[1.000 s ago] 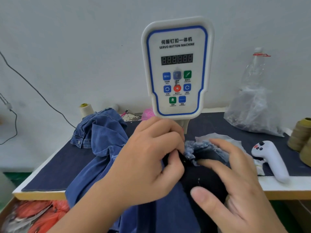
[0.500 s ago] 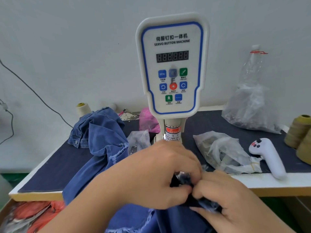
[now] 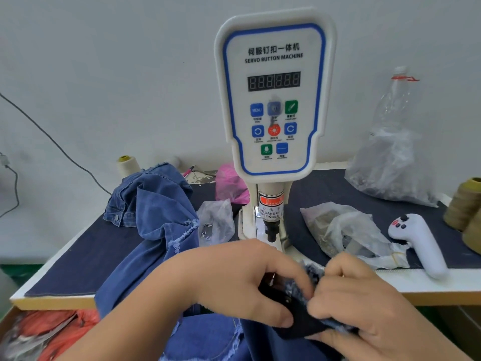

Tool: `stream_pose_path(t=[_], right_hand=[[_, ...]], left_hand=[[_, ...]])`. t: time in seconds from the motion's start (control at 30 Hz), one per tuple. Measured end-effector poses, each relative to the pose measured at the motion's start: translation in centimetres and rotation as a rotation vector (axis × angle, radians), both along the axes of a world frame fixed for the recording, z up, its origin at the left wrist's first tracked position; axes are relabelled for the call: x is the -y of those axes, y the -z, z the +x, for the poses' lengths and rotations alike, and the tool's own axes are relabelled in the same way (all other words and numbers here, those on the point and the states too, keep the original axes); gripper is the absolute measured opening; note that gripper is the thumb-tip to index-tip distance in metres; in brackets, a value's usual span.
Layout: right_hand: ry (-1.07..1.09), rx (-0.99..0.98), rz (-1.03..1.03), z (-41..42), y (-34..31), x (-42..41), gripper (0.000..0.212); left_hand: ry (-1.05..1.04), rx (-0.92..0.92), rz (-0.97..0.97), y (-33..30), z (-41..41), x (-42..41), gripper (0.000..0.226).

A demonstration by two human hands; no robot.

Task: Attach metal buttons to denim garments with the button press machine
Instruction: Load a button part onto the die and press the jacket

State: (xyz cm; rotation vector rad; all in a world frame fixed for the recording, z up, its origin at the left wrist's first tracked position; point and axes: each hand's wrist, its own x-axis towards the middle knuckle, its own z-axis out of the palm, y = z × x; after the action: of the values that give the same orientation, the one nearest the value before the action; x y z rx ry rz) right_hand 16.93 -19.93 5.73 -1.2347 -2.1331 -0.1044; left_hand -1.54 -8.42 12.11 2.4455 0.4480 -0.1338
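Observation:
The white servo button machine [image 3: 273, 100] stands at the middle of the table, its press head [image 3: 271, 230] bare just above my hands. A blue denim garment [image 3: 156, 225] is heaped on the table's left and runs down over the front edge. In front of the machine, my left hand [image 3: 234, 280] and my right hand [image 3: 364, 303] both pinch a dark frayed denim piece [image 3: 299, 321], fingers curled round its edge. No metal button is plainly visible between my fingers.
Clear plastic bags [image 3: 346, 233] of small parts lie left and right of the machine base. A white handheld controller [image 3: 419, 243] sits at the right, thread cones [image 3: 466, 204] beyond it. A plastic bottle [image 3: 393, 105] and a bag stand at the back right. Orange material [image 3: 52, 332] lies below the table.
Both hands have come down and toward me with the dark denim piece, uncovering the press head. My right hand went from flat on the fabric to pinching it.

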Motion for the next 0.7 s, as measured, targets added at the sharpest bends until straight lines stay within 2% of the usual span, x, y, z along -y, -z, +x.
stream_pose_path(t=[0.13, 0.23, 0.3, 0.37, 0.5, 0.6, 0.63, 0.7], right_hand=[[0.028, -0.016, -0.060, -0.2, -0.7, 0.1, 0.018], [0.129, -0.083, -0.182, 0.0, -1.1, 0.2, 0.027], [0.178, -0.173, -0.358, 0.4, -1.5, 0.3, 0.048], [0.213, -0.167, -0.463, 1.0, -1.7, 0.2, 0.065], [0.180, -0.091, -0.571, 1.3, -2.2, -0.4, 0.064], [0.200, -0.123, -0.587, 1.3, -1.9, -0.7, 0.077], [0.191, -0.131, -0.586, 1.4, -1.8, -0.8, 0.078], [0.122, -0.192, -0.591, 1.7, -1.8, -0.9, 0.071]], left_hand=[[-0.020, -0.027, 0.097, 0.4, 0.1, 0.1, 0.015], [-0.057, 0.040, 0.145, 0.2, -0.5, -0.5, 0.022], [-0.039, 0.089, 0.064, -0.1, -1.2, -0.9, 0.023], [-0.013, 0.173, -0.067, -0.4, -1.6, -0.9, 0.030], [0.025, 0.389, -0.290, -0.5, -2.0, -0.3, 0.030], [0.049, 0.508, -0.360, -0.4, -1.8, 0.2, 0.025], [0.035, 0.506, -0.347, -0.4, -1.8, 0.3, 0.023], [-0.016, 0.460, -0.133, -0.5, -2.1, 0.1, 0.013]])
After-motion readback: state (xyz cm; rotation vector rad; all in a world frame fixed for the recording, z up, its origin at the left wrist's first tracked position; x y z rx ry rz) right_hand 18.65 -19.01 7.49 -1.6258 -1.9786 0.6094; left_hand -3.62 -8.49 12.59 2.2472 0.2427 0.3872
